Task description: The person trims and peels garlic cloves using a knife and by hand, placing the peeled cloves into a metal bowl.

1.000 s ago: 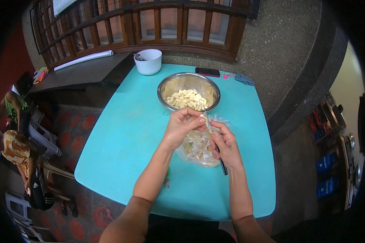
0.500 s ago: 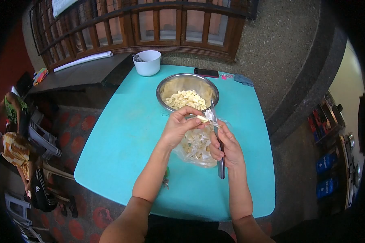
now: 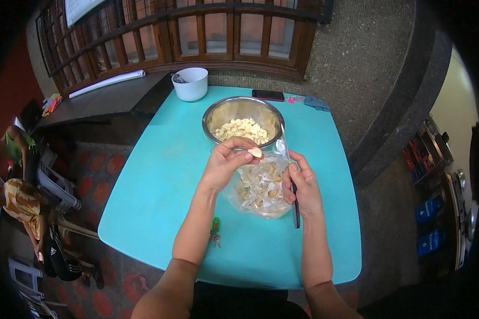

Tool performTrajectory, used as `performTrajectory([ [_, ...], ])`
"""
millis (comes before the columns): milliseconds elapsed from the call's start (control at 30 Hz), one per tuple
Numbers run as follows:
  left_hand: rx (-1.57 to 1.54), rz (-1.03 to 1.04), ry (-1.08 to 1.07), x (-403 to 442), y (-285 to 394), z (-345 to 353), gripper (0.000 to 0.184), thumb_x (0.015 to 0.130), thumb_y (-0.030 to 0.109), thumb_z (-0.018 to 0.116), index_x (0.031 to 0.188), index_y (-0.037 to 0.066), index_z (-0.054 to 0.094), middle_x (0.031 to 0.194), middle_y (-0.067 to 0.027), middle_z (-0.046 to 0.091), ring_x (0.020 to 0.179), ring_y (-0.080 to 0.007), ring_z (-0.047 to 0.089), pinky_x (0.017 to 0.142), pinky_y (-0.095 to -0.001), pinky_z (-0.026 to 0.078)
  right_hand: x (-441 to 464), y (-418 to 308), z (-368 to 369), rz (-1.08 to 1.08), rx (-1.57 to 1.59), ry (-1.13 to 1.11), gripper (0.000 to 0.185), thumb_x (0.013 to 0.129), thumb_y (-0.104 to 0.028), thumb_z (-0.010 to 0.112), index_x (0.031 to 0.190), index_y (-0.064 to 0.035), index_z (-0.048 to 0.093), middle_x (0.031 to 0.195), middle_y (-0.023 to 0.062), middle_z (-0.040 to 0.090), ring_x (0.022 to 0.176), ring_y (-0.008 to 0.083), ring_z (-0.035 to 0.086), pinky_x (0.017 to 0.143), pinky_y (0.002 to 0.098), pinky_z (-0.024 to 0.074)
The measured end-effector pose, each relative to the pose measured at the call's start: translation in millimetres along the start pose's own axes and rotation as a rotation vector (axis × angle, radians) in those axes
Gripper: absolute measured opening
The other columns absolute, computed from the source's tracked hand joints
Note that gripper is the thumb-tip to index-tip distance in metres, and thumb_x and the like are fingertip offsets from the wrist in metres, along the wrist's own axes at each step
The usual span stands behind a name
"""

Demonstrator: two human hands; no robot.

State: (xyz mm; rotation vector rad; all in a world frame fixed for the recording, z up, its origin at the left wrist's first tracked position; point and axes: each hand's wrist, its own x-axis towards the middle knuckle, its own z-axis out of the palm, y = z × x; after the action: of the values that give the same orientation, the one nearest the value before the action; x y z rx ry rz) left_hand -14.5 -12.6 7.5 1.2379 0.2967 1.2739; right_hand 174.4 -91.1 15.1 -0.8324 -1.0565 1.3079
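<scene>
My left hand (image 3: 227, 162) pinches a pale peeled garlic clove (image 3: 255, 152) between thumb and fingers, just in front of the steel bowl. In my right hand (image 3: 305, 186) is a knife (image 3: 296, 212), dark handle downward and blade pointing up, a little to the right of the clove. Whitish papery skin seems to hang near the blade. The steel bowl (image 3: 210, 118) holds many peeled garlic cloves (image 3: 242, 129). Below both hands lies a clear plastic bag (image 3: 261, 189) with garlic skins and perhaps unpeeled cloves inside; its contents are partly blurred by the plastic.
On the turquoise table (image 3: 154, 186) stand a white bowl (image 3: 191, 85) at the back left, a phone (image 3: 267, 95) and a grey-blue cloth (image 3: 316, 103) at the back right. Keys with a green tag (image 3: 215, 226) lie near my left forearm. Two people (image 3: 24, 202) are at the far left.
My right hand with the knife has moved slightly right and down, away from the clove. The clove, touching the blade area before, now shows bare in my left fingers.
</scene>
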Motion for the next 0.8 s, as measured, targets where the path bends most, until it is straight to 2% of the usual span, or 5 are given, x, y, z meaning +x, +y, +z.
performTrajectory([
  [100,0.198,0.015,0.148,2.5,7.4,-10.5,0.015,0.08,-0.001,0.063,0.095,-0.002,0.058,0.089,-0.0089,0.064,0.082,-0.0192,0.065,0.073,-0.0279,0.054,-0.8,-4.9,-6.6,-0.009,-0.421,-0.04,0.033,0.094,-0.02,0.049,0.124,-0.0076,0.049,0.066,0.0065,0.055,0.049,0.0127,0.05,0.047,0.0267,0.0424],
  [200,0.439,0.086,0.322,3.2,10.9,-29.3,0.014,0.078,-0.001,0.064,0.092,-0.001,0.06,0.083,-0.007,0.065,0.077,-0.0164,0.065,0.068,-0.0262,0.052,5.9,17.8,-13.6,-0.458,-0.951,-0.07,0.034,0.092,-0.02,0.049,0.124,-0.0077,0.051,0.076,0.0172,0.063,0.068,0.0286,0.063,0.063,0.0385,0.0494],
  [300,0.752,0.211,0.412,9.4,6.7,-37.6,0.013,0.076,0.0,0.065,0.088,-0.001,0.061,0.081,-0.0085,0.067,0.072,-0.0156,0.065,0.064,-0.0272,0.051,-10.5,-0.9,5.5,-0.017,-1.354,0.031,0.036,0.092,-0.019,0.046,0.125,-0.0056,0.05,0.091,0.0217,0.065,0.086,0.0371,0.062,0.078,0.0444,0.0476],
  [500,1.205,0.333,0.339,74.0,-0.7,-54.2,0.015,0.071,0.003,0.066,0.083,-0.004,0.064,0.08,-0.0183,0.066,0.07,-0.0274,0.066,0.065,-0.0328,0.052,-12.7,1.7,5.0,0.063,-1.451,0.043,0.036,0.092,-0.02,0.045,0.127,-0.0127,0.05,0.095,0.0234,0.063,0.087,0.0402,0.06,0.078,0.047,0.0468],
  [800,1.486,-0.116,-0.123,26.5,28.1,-15.2,0.01,0.069,0.004,0.066,0.077,-0.001,0.068,0.074,-0.0143,0.067,0.069,-0.0218,0.066,0.065,-0.0324,0.051,-14.4,-4.1,-8.4,0.034,-1.407,0.026,0.034,0.092,-0.022,0.045,0.121,-0.0072,0.053,0.089,0.023,0.063,0.086,0.0399,0.06,0.076,0.0485,0.0471],
])
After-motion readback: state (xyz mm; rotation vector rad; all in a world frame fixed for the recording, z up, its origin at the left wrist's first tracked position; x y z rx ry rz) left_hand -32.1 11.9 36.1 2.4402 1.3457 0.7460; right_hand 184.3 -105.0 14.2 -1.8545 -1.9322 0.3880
